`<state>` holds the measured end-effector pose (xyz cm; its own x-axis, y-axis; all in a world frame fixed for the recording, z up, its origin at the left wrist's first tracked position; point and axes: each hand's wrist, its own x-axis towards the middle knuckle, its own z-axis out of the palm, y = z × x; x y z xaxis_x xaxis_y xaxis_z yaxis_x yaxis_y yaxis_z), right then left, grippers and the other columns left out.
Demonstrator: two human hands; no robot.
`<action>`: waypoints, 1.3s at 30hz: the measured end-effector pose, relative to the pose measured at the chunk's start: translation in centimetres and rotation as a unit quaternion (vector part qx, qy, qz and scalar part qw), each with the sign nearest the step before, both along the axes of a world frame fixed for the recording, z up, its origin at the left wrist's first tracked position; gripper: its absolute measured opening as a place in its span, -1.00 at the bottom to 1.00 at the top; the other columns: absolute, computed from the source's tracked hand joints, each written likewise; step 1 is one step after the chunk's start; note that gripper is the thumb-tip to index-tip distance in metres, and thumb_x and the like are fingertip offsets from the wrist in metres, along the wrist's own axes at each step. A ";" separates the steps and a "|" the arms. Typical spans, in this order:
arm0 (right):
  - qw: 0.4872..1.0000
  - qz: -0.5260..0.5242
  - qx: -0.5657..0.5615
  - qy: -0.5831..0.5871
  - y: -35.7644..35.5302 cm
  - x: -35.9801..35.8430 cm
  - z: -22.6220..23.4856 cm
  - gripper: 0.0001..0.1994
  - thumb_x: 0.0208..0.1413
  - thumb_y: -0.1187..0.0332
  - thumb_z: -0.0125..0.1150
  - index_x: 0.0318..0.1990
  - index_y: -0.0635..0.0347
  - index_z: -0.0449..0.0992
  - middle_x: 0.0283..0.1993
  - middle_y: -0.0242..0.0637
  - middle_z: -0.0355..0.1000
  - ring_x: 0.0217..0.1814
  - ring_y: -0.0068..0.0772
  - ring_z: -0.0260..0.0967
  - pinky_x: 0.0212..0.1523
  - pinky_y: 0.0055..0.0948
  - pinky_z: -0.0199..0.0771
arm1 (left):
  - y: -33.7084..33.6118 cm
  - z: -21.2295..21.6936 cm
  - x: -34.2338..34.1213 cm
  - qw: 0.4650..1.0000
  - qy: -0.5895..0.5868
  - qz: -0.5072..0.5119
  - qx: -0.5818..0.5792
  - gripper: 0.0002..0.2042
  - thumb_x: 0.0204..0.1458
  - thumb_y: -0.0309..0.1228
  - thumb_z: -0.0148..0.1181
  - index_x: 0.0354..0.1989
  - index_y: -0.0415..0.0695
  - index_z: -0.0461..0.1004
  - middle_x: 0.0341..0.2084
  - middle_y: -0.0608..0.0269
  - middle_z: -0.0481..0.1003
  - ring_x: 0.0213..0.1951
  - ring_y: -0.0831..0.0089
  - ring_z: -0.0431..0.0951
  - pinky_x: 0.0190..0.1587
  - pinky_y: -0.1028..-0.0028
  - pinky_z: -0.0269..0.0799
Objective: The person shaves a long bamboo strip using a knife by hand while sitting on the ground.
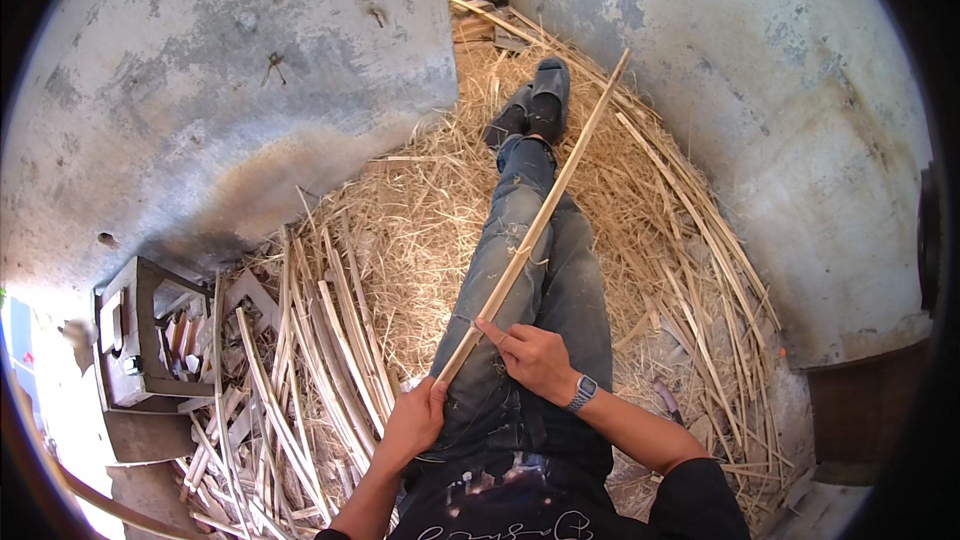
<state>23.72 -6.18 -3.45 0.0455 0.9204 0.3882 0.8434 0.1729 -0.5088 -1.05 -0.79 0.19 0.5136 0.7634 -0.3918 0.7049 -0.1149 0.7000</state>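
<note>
Left hand point(412, 422) is clamped on the near end of the wood strip point(545, 210), thumb on top. Strip runs up and right from there, slanting over the jeans legs point(577, 285); far end shows right of the 2 shoes point(550, 85). Right hand point(538, 360), watch point(582, 392) on wrist, sits just right of the strip, 1 fingertip on it a bit above the left hand; can't tell if it's pinching. Edges: grey box point(165, 392) far left by the left wall point(330, 50), then a stick pile point(325, 370) crowding the left hand's side. Straw point(430, 230) covers the middle floor, main room there. Loose long sticks point(725, 240) line the right wall point(770, 90); strip tip-to-wall gap, can't tell.
</note>
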 end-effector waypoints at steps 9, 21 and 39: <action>0.999 -0.025 0.023 0.035 0.5 -0.4 -0.3 -0.37 0.16 0.47 0.29 0.43 -0.14 0.46 -0.49 -0.40 0.33 -0.47 -0.33 0.43 -0.47 -0.29 0.52 | -0.1 -0.2 -0.1 1.000 -0.007 0.013 0.006 -0.56 0.49 -0.11 -0.10 -0.21 -0.24 0.54 -0.49 -0.12 0.56 -0.36 -0.09 0.63 -0.22 0.10 0.48; 0.992 0.033 0.051 -0.115 0.8 0.6 -0.4 -0.34 0.02 0.46 0.24 0.39 0.03 0.50 -0.49 -0.44 0.30 -0.50 -0.42 0.41 -0.48 -0.39 0.50 | -0.9 -1.5 0.1 0.998 -0.001 0.010 0.061 -0.67 0.46 -0.17 -0.02 -0.16 -0.21 0.46 -0.56 -0.28 0.54 -0.42 -0.35 0.58 -0.36 -0.17 0.44; 0.939 -0.042 0.016 0.342 3.4 2.9 0.1 -0.61 0.31 0.53 0.24 0.28 0.20 0.59 -0.32 -0.19 0.67 -0.37 -0.61 0.58 -0.30 -0.54 0.55 | 0.7 -1.9 0.2 0.997 -0.044 -0.029 -0.057 -0.58 0.50 -0.16 -0.12 -0.27 -0.23 0.48 -0.71 0.26 0.41 -0.64 0.38 0.43 -0.49 0.29 0.36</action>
